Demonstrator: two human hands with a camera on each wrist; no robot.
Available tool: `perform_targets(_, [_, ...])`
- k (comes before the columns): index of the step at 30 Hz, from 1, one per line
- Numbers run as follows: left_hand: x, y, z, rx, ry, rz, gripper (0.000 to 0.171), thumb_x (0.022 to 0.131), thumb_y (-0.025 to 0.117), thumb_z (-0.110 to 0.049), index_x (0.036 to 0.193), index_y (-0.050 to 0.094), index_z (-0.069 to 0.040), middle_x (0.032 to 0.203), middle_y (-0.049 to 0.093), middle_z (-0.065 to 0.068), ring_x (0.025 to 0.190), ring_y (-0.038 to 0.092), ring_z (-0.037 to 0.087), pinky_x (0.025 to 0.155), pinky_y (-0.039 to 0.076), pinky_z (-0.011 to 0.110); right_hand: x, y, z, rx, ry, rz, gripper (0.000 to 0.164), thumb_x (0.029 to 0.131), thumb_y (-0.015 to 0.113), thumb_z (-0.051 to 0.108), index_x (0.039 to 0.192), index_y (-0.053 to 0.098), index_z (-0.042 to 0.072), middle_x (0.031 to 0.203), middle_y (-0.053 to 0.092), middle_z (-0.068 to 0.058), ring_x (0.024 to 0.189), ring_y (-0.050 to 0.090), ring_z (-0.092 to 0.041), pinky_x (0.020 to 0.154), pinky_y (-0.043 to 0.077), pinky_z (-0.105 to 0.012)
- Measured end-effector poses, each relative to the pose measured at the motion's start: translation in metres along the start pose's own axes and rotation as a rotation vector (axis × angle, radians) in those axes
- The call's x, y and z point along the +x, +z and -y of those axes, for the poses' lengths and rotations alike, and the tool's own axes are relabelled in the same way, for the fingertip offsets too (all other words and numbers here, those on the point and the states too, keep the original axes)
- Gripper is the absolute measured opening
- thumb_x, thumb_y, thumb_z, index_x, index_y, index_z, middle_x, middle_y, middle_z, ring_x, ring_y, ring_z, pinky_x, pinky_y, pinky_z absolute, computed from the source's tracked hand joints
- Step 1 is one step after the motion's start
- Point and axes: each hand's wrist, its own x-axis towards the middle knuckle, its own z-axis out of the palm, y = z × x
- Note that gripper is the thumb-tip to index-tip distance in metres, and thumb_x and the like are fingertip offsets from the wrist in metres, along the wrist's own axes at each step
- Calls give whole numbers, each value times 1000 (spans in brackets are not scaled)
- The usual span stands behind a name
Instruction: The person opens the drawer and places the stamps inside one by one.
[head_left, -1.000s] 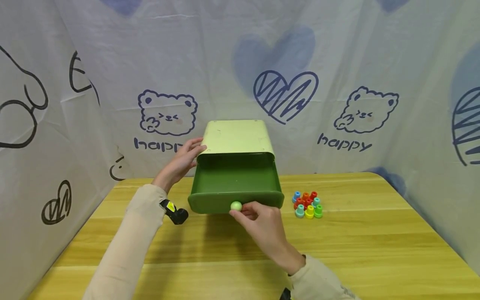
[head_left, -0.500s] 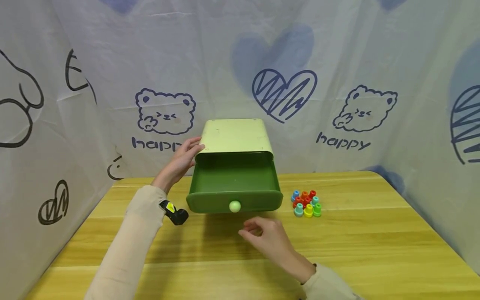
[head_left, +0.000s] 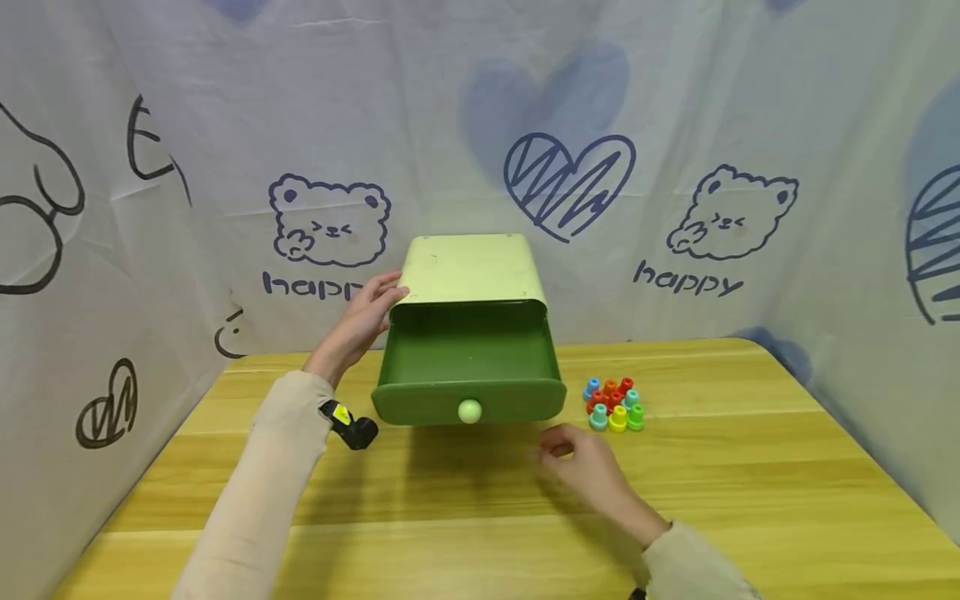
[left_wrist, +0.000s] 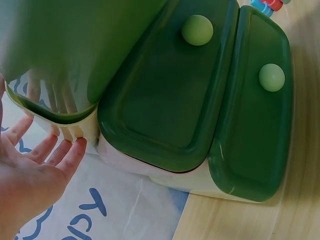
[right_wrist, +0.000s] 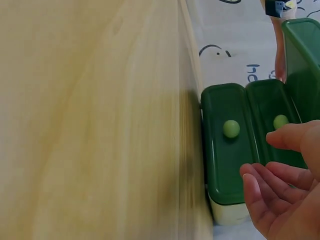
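Note:
A small cabinet point(head_left: 468, 267) with a cream-yellow shell stands on the table, its green top drawer point(head_left: 420, 405) pulled out. No contents show in that drawer; its front bears a pale green round knob point(head_left: 470, 411). My left hand point(head_left: 358, 323) rests against the cabinet's upper left side, and in the left wrist view its extended fingertips touch the shell. My right hand point(head_left: 592, 471) hovers over the table, right of the drawer front, its fingers loosely bent around nothing. Just beyond it sit several coloured pegs point(head_left: 617, 418), cone-like with wide bases.
Two lower green drawers, one with a knob point(left_wrist: 197, 30) and one with another knob point(left_wrist: 271, 77), are pushed in. The wooden table point(head_left: 750, 467) extends right and forward. A printed white cloth point(head_left: 442, 125) hangs behind and along both sides.
My right hand has let go of the drawer knob, dropped back and moved right towards the pegs. The drawer stays pulled out, and my left hand keeps its place on the cabinet.

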Motion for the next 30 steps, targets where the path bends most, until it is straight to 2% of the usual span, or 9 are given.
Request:
perform_targets(5, [1,-1,0,-23,5,-8,64,99,51,-32,153,23,-10,153,23,18,141,19,32,114,14,56,-4,-10,1,-15,26,-24,17,81,75,5,96,70,-1,87,70,-2,78,66,-17,72,56,-35])
perform_targets(13, [1,0,0,-29,1,-6,64,99,51,-31,153,23,-10,153,23,17,141,20,31,114,14,56,-5,-34,-8,-88,74,-41,22,84,74,9,102,69,-3,90,70,-4,81,66,-17,72,56,-34])
perform_targets(20, [2,-1,-2,-28,-14,-1,64,99,50,-31,153,22,-10,154,22,17,141,21,32,114,14,55,-1,-62,-21,-172,83,-73,21,88,71,11,102,68,-4,92,69,-8,86,66,-26,76,55,-43])
perform_targets(30, [-3,-3,-2,-36,-38,27,66,100,52,-37,155,23,-16,157,19,12,144,15,29,115,14,52,8,-95,-46,-238,100,-138,29,90,67,9,110,63,-11,98,68,-21,92,64,-37,77,54,-48])
